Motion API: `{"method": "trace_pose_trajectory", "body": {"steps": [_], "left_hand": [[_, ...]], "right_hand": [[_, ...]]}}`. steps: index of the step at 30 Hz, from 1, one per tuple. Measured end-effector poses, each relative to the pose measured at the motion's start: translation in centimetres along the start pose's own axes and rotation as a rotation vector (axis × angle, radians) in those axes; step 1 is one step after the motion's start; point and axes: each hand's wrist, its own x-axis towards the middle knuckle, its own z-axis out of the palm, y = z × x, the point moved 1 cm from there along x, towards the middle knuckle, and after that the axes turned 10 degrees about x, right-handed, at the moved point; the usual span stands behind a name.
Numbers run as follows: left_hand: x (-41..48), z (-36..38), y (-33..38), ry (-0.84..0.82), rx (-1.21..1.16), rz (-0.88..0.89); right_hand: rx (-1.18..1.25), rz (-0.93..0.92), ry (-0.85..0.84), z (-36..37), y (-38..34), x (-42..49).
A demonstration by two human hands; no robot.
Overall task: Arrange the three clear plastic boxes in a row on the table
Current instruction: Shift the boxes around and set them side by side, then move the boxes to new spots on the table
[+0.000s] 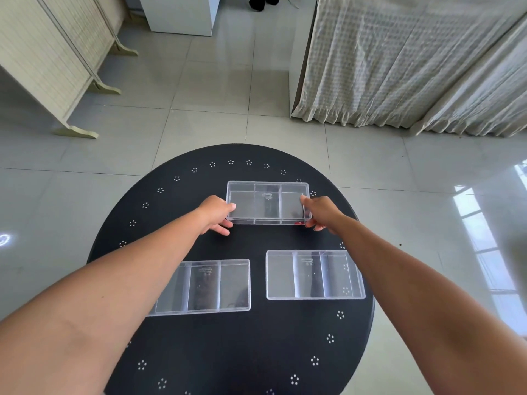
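Three clear plastic boxes, each split into three compartments, are over a round black table [236, 346]. The far box [268, 203] is gripped at both short ends: my left hand [217, 213] holds its left end and my right hand [320, 212] holds its right end. Whether it rests on the table or is slightly raised, I cannot tell. The near left box [211, 285] lies flat, partly hidden by my left forearm. The near right box [309, 274] lies flat beside it, its right end under my right forearm. A gap separates the two near boxes.
The table has a ring of small white dot patterns near its rim. Around it is a glossy tiled floor. A folding screen [48, 55] stands at the far left, a white cabinet [179, 12] at the back, and a cloth-draped structure [399, 61] at the far right.
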Motion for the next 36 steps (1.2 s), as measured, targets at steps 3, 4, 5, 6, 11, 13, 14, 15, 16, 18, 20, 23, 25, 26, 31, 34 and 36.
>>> {"method": "trace_pose_trajectory", "body": {"steps": [3,4,5,6,11,13,14,15,16,18,20,23,25,26,31,34,36], "left_hand": [[-0.8,0.4,-0.2,0.058,-0.006,0.005],[-1.0,0.5,-0.4,0.079,0.009,0.009],[-1.2,0.5,-0.5,0.099,0.030,0.014],[-1.3,0.4,-0.7,0.121,0.047,0.024],[-2.3,-1.0,-1.8,0.212,0.052,0.095],[-3.1,-1.4,-2.3,0.254,0.034,0.105],[-3.8,-1.5,-2.8,0.259,0.021,0.114],[-4.6,-1.6,-3.2,0.262,0.012,0.127],[-5.3,-1.7,-3.6,0.272,0.010,0.140],[-6.8,-2.0,-4.4,0.310,-0.016,0.160],[-8.4,-2.4,-5.5,0.361,-0.038,0.143],[-10.4,-2.6,-7.8,0.416,-0.049,0.117],[-11.7,-2.6,-9.2,0.449,-0.052,0.098],[-12.3,-2.5,-10.0,0.462,-0.051,0.085],[-13.9,-2.0,-13.9,0.489,-0.010,-0.033],[-14.2,-1.5,-15.9,0.417,-0.051,-0.114],[-14.2,-1.0,-17.1,0.346,-0.104,-0.138]], "right_hand": [[0.023,0.003,0.044,0.0,0.2,-0.4],[0.034,0.002,0.060,-0.1,0.3,-0.5],[0.036,-0.005,0.080,-0.1,0.4,-0.6],[0.028,-0.018,0.099,-0.3,0.4,-0.8],[-0.023,-0.143,0.189,-0.8,0.6,-1.6],[-0.040,-0.171,0.234,-0.5,0.7,-2.6],[-0.035,-0.185,0.260,-0.2,0.7,-3.3],[-0.023,-0.201,0.287,0.1,0.6,-4.2],[-0.002,-0.225,0.307,0.6,0.5,-5.0],[0.031,-0.289,0.307,1.7,0.2,-6.3],[0.040,-0.363,0.245,3.2,0.2,-7.7],[0.004,-0.428,0.144,5.7,0.6,-10.2],[-0.020,-0.453,0.087,7.2,0.9,-11.8],[-0.029,-0.456,0.067,7.9,1.2,-12.5],[-0.122,-0.432,-0.019,11.4,3.1,-15.2],[-0.188,-0.343,-0.093,13.1,3.9,-16.4],[-0.187,-0.259,-0.121,13.8,4.5,-16.9]]}}
